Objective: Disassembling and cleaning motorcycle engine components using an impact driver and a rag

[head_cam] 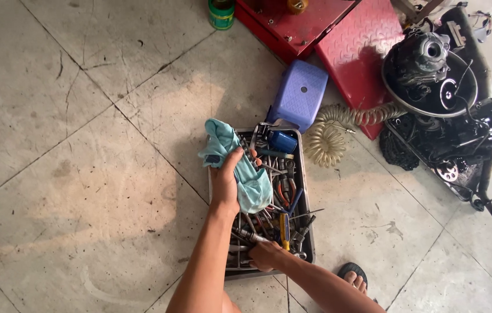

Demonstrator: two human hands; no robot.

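From my remote seat I looked down on a cracked tile floor, with a stripped engine assembly lying at its far right edge beside a red steel ramp, then a lilac plastic stool and a coiled air hose just beyond the far end of a grey tool tray. The tray sat on the floor near my sandalled foot, crammed with wrenches, pliers and screwdrivers. My left hand was clamped on a pale blue rag over the tray's far left corner; my right hand was down among the tools at the near edge, fingers curled, though I could not tell whether they gripped anything. I judged this the searching step; the next move called for closing the fingers on one tool and drawing it free of the tangle.
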